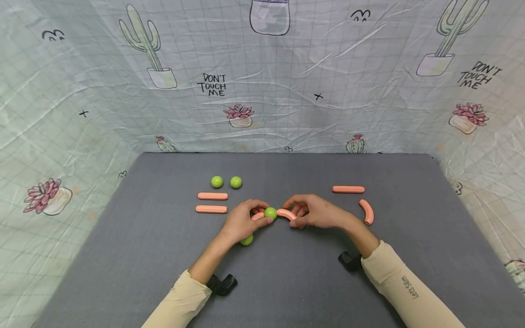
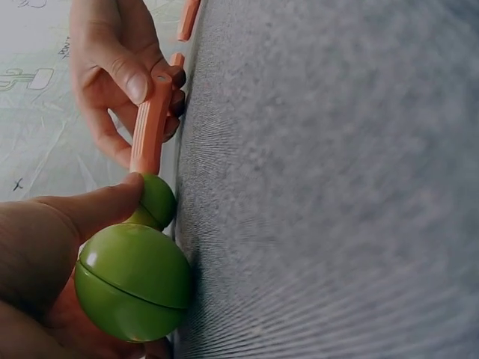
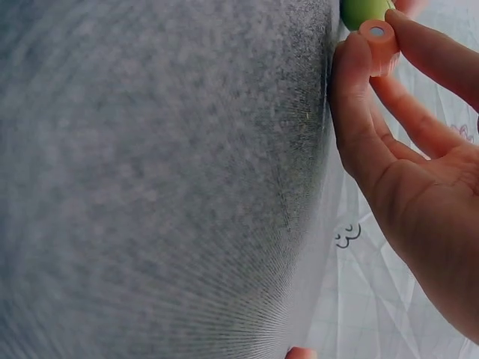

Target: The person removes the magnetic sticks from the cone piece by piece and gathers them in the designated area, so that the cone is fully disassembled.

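My left hand point(image 1: 242, 219) pinches a small green ball point(image 1: 270, 213) between thumb and fingers in the head view. A curved orange rod point(image 1: 257, 216) lies within that hand on the ball's left, partly covered by the fingers. A second green ball point(image 1: 246, 240) sits below the hand and looks large in the left wrist view, where its seam shows. My right hand point(image 1: 316, 211) grips another curved orange rod point(image 1: 285, 213) by thumb and fingers, its left end at the pinched ball. In the right wrist view this rod point(image 3: 380, 48) shows a small metallic disc in its end.
Two straight orange rods point(image 1: 212, 196) and two green balls point(image 1: 217, 181) lie at the back left of the grey tabletop point(image 1: 295, 282). At the right lie a straight rod point(image 1: 348, 189) and a curved rod point(image 1: 367, 212). A patterned cloth point(image 1: 287, 82) hangs behind.
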